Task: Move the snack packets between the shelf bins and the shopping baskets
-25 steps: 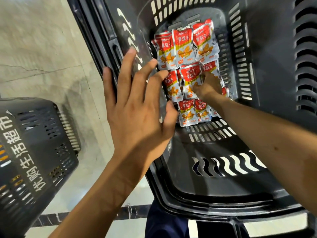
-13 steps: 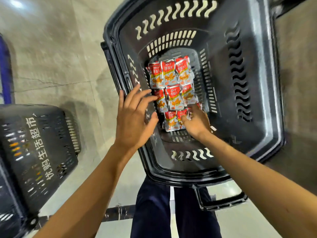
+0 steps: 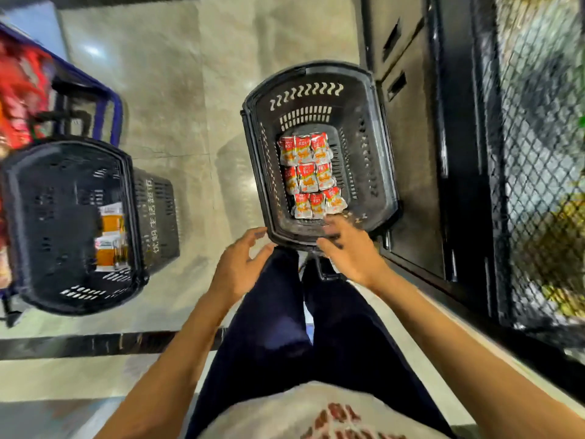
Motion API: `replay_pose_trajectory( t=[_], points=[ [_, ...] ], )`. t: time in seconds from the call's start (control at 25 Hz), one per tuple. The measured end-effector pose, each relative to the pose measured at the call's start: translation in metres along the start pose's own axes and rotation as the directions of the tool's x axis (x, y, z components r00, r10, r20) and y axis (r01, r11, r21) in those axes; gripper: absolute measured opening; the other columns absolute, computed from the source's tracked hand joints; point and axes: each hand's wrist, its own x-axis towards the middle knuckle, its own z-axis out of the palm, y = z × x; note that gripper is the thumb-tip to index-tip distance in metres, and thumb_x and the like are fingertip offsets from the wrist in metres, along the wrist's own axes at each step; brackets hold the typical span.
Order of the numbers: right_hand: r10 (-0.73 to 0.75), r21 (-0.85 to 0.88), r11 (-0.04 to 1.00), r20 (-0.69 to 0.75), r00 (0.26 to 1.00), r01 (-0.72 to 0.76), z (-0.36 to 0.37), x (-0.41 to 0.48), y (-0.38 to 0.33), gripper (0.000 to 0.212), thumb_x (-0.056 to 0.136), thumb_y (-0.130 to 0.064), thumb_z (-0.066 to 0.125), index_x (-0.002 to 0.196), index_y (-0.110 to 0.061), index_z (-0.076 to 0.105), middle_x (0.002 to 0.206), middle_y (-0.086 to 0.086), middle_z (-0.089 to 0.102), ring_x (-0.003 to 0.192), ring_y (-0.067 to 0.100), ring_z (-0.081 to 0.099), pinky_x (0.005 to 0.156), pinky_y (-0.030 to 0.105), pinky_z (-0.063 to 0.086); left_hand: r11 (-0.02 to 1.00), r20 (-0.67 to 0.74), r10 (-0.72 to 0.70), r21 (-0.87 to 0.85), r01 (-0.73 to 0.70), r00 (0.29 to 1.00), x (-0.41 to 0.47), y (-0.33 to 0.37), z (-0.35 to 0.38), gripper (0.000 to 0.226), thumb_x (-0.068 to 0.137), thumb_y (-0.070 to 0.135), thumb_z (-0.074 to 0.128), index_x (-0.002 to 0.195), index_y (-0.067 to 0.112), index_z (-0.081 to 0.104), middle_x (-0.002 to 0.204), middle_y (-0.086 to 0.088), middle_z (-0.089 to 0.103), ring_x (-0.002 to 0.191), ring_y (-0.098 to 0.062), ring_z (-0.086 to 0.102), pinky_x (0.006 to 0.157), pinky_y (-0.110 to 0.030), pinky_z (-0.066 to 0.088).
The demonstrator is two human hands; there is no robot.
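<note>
We stood over a black slotted plastic shopping basket (image 3: pixel 373 128) on the beige tiled floor (image 3: pixel 190 122). Red-and-white foil snack packets (image 3: pixel 308 175) lay flat on its bottom in three rows of three. Our left hand (image 3: pixel 240 264) hung at the basket's near rim, fingers loosely curved and apart, holding nothing. Our blurred right hand (image 3: pixel 351 248) hovered over that rim near the closest packets, fingers spread, empty. A second black basket (image 3: pixel 133 217) holding orange-and-white packs (image 3: pixel 110 239) sat well apart to the left, and black wire-mesh shelving (image 3: pixel 538 153) stood to the right.

The black basket (image 3: pixel 319 90) looks like slotted matt plastic. Its snack packets (image 3: pixel 311 175) appear glossy foil, though blurred. The floor (image 3: pixel 177 128) is polished stone.
</note>
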Motion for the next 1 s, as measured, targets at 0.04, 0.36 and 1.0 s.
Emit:
replay_pose_trajectory(
  t=[0.04,0.36,1.0],
  points=[
    [-0.023,0.013,1.0,-0.021,1.0,0.023,-0.001,-0.015,-0.002,0.048,0.092,-0.027,0.057,0.137,-0.013,0.043,0.124,0.009,0.06,0.109,0.029,0.059,0.096,0.036,0.045,0.999,-0.03,-0.016,-0.035,0.015,0.999,-0.013,0.001,-0.002,0.038,0.094,0.025,0.056,0.131,0.018,0.051,0.13,0.0,0.058,0.119,-0.02,0.053,0.091,-0.024,0.04],
    [-0.005,0.127,0.991,-0.261,0.965,0.04,0.02,-0.11,-0.03,0.038,0.093,-0.021,0.056,0.129,-0.01,0.049,0.111,0.007,0.062,0.088,0.018,0.062,0.078,0.024,0.043,0.989,-0.009,0.12,-0.089,-0.12,0.993,-0.076,-0.007,-0.035,0.037,0.093,0.017,0.057,0.13,0.014,0.051,0.131,-0.004,0.056,0.122,-0.022,0.052,0.096,-0.024,0.037],
    [0.86,0.921,0.389,-0.366,0.355,0.009,0.291,-0.336,0.024,0.031,0.093,-0.021,0.057,0.123,-0.016,0.052,0.109,0.001,0.062,0.089,0.013,0.058,0.072,0.015,0.041,0.665,0.877,0.313,0.071,-0.744,0.364,-0.187,0.028,0.071,0.038,0.094,0.022,0.056,0.131,0.016,0.048,0.133,-0.001,0.053,0.122,-0.018,0.05,0.104,-0.036,0.04]
  ],
)
